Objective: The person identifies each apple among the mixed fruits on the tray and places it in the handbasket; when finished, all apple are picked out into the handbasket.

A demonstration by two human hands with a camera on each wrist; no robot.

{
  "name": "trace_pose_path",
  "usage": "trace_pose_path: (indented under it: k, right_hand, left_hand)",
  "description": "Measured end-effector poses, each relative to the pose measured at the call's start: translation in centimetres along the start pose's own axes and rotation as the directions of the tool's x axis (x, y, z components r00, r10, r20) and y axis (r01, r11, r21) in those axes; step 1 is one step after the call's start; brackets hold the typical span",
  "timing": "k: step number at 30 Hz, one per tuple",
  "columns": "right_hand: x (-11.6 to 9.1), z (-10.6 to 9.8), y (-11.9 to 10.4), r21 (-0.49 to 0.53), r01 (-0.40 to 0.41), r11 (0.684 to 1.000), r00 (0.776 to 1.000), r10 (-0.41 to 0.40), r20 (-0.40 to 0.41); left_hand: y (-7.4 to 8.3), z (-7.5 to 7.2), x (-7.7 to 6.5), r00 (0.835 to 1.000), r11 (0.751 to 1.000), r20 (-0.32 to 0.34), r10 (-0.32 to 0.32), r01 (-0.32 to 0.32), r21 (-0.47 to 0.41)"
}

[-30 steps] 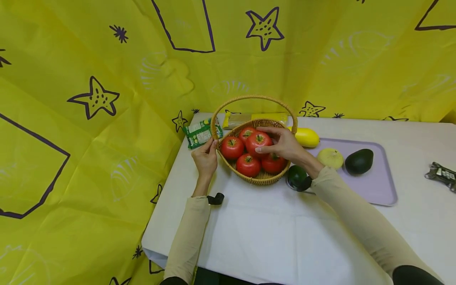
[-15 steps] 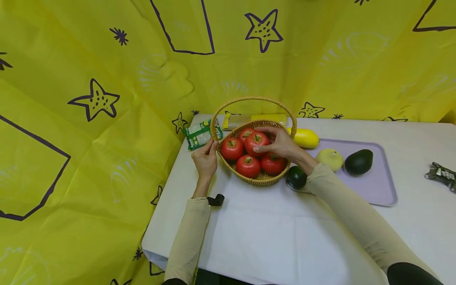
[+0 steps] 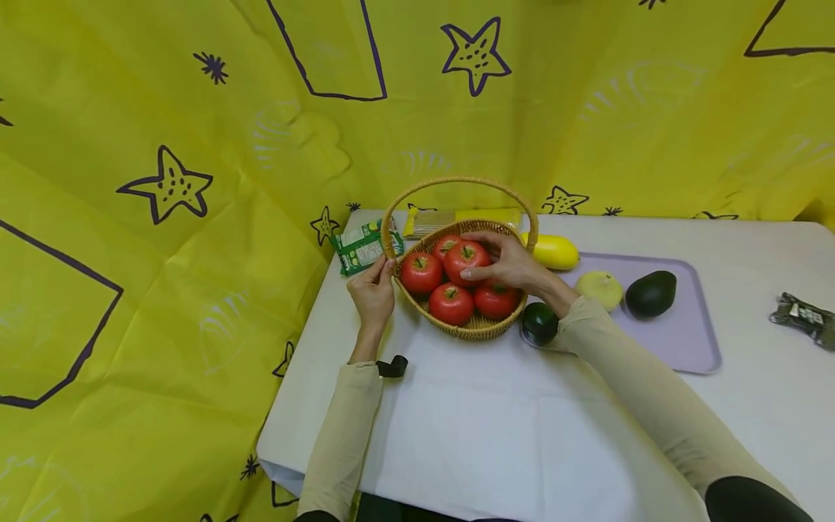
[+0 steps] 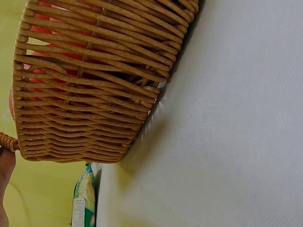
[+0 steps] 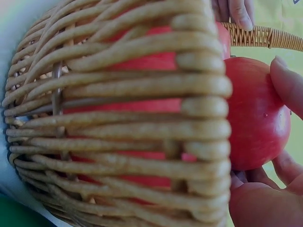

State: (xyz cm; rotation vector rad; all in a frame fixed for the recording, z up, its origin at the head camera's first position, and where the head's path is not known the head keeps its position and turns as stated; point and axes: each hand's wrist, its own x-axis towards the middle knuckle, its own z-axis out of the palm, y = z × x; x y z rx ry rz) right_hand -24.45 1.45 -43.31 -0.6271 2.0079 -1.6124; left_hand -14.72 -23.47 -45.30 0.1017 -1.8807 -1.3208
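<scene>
A wicker basket [image 3: 476, 332] with a tall arched handle stands on the white table, with several red tomatoes inside. My left hand [image 3: 373, 293] pinches the base of the basket's handle [image 4: 8, 142] on the left side. With thumb and fingers around it, my right hand [image 3: 512, 264] grips the topmost tomato [image 3: 467, 261], which sits above the others. The right wrist view shows this tomato [image 5: 255, 113] just over the rim, the thumb on one side and fingers on the other. Lower tomatoes [image 3: 451, 304] lie close around it.
Behind the basket are a green packet [image 3: 362, 249] and a yellow noodle pack [image 3: 485, 215]. A yellow squash [image 3: 554, 251] lies right of it. A purple tray [image 3: 685, 341] bears a pale round fruit [image 3: 600, 290] and an avocado [image 3: 651, 293]. A dark green fruit [image 3: 539, 323] sits near my right wrist.
The right hand has lowered very slightly leftward with the top tomato still in its grip. The left hand keeps its place at the handle; the whole view has shifted a little.
</scene>
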Motion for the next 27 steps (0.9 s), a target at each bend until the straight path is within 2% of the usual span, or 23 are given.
trace_pose_path:
  k: [6, 17, 23, 27]
  right_hand:
    - [0.4, 0.4, 0.4, 0.003, 0.003, 1.0, 0.999, -0.003, 0.033]
    - [0.3, 0.2, 0.3, -0.018, 0.031, 0.999, 0.996, -0.03, 0.08]
    - [-0.2, 0.2, 0.5, -0.088, 0.031, 0.996, 0.995, -0.023, 0.096]
    - [-1.4, 0.2, -0.1, -0.136, 0.07, 0.988, 0.99, -0.052, 0.131]
  left_hand:
    - [0.2, -0.4, -0.1, 1.0, 1.0, -0.024, 0.004, -0.004, 0.014]
    - [0.3, -0.6, -0.3, 1.0, 1.0, -0.016, -0.011, 0.01, -0.013]
    - [-2.0, -0.5, -0.7, 0.999, 0.999, -0.018, -0.037, 0.037, 0.007]
    - [-3.3, -0.9, -0.9, 0.999, 0.999, -0.01, -0.051, 0.051, -0.006]
